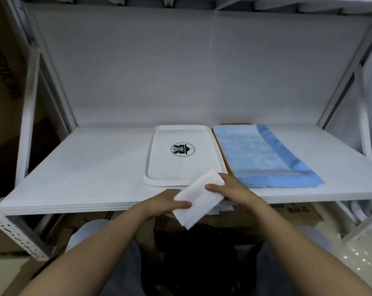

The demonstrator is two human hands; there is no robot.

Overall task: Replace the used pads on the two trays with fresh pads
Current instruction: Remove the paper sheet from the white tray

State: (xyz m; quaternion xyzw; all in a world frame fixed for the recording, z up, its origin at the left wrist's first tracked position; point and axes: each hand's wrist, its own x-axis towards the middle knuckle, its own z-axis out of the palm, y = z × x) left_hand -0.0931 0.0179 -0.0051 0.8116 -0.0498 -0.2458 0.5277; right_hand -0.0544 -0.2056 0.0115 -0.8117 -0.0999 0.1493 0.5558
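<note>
Both hands' grip pinches folded white pad (199, 198): left hand (167, 202) near end, right hand (228, 188) far end.

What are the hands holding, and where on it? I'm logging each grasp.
Both hands hold one folded white pad in front of the white tray: the left hand pinches its left end, the right hand its upper right edge.
</note>
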